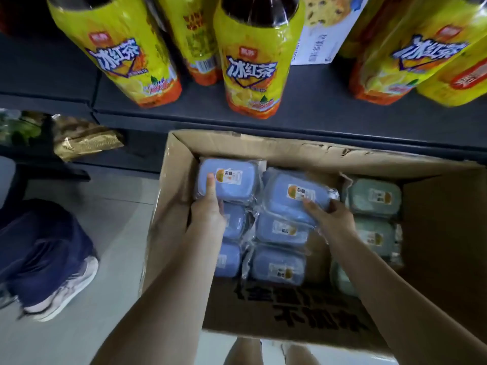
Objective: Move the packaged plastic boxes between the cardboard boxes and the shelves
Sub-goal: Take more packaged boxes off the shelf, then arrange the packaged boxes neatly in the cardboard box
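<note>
Left hand (208,210) gripped a blue packaged box (229,177) in the far left corner of the cardboard box (263,144), thumb on top. Right hand (330,217) clasped a tilted second blue box (290,196) near the far wall. Risk noted: slick film wrap could slip from either one-handed hold. Tea bottles (253,61) crowded the shelf (316,101) edge above, likely obstructing placement. Green boxes (374,197) lay towards the right wall.

left hand (207,212) bare | right hand (332,217) bare | forearms (168,285), knees (243,351) bare
</note>
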